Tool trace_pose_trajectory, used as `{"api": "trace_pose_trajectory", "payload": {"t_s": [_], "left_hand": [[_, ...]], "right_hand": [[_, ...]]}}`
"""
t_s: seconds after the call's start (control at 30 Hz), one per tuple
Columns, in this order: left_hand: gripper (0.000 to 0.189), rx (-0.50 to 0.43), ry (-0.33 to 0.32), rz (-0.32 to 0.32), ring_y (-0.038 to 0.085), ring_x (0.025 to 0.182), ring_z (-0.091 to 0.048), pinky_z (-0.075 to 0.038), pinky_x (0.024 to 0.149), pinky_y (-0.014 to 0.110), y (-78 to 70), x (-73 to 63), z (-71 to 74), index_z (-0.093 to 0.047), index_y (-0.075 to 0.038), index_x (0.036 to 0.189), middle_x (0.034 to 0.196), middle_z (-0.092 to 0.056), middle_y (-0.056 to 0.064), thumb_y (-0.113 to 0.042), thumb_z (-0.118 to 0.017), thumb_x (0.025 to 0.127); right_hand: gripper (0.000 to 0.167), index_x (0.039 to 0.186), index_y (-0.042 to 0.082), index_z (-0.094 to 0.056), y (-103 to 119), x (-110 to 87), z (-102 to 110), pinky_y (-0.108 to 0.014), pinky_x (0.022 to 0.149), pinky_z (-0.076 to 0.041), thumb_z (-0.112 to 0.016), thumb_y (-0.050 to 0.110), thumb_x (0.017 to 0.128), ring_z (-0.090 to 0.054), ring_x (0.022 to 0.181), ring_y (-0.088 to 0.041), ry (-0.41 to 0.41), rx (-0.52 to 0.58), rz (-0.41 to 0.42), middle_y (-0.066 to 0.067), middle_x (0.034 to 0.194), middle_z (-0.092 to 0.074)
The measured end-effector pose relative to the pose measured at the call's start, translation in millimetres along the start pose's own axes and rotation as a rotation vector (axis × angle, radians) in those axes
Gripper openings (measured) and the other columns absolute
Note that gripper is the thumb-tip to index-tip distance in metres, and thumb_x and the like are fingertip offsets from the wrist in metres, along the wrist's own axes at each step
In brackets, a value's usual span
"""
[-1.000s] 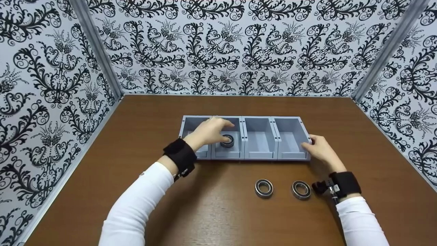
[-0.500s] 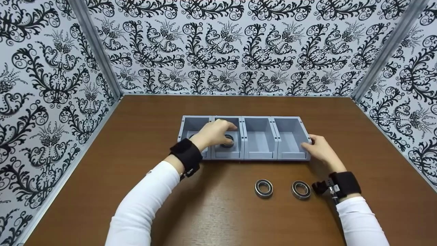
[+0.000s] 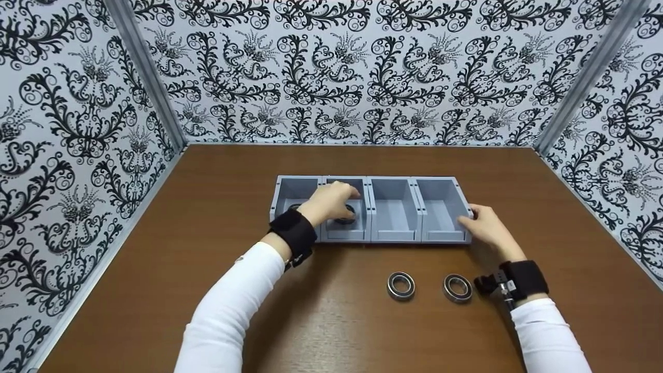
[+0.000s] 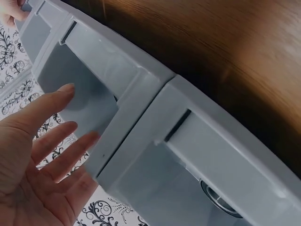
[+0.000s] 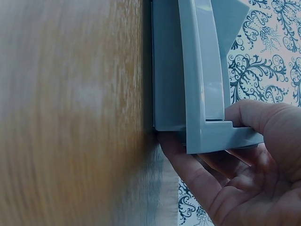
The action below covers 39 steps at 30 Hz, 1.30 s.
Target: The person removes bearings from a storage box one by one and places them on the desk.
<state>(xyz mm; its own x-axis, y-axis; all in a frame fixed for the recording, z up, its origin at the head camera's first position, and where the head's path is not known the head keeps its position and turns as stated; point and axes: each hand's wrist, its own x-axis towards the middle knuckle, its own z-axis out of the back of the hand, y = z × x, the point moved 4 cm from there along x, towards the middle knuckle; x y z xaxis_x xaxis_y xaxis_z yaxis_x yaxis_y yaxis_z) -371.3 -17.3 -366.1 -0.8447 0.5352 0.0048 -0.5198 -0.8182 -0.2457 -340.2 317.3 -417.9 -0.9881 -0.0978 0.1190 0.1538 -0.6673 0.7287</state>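
Observation:
A row of joined grey plastic storage bins (image 3: 396,235) stands on the table. My left hand (image 3: 329,201) is over the second bin from the left, its fingers spread and apart from one another. Seen from the left wrist, the left hand (image 4: 51,165) holds nothing. A dark ball bearing (image 3: 344,220) lies in that second bin, partly hidden by the hand. Another bearing (image 3: 294,206) shows in the leftmost bin, mostly covered by the wrist. My right hand (image 3: 487,228) grips the side wall of the rightmost bin, thumb inside and fingers outside (image 5: 190,172).
Two more ball bearings, one (image 3: 401,286) left of the other (image 3: 457,288), lie on the brown wooden table (image 3: 321,331) before the bins. Patterned panels (image 3: 362,67) enclose the back and sides.
My left hand and forearm have shifted a little to the right over the second bin, uncovering more of the leftmost one. The right hand keeps its grip; the bins stay put.

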Motion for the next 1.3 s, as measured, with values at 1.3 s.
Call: {"api": "trace_pose_trajectory", "payload": {"t_s": [1.3], "left_hand": [[0.017,0.097,-0.016,0.249,0.031,0.105,-0.069,-0.057,0.083,0.045,-11.1,14.2,-19.4,-0.070,-0.005,0.101,0.115,-0.071,0.014,-0.008,-0.066,0.085]], "right_hand": [[0.038,0.121,-0.020,-0.056,-1,0.7,0,-0.016,0.065,-0.048,-0.055,0.004,0.091,-0.059,0.075,-0.007,0.012,-0.003,-0.003,-0.033,0.103,-0.066]]}}
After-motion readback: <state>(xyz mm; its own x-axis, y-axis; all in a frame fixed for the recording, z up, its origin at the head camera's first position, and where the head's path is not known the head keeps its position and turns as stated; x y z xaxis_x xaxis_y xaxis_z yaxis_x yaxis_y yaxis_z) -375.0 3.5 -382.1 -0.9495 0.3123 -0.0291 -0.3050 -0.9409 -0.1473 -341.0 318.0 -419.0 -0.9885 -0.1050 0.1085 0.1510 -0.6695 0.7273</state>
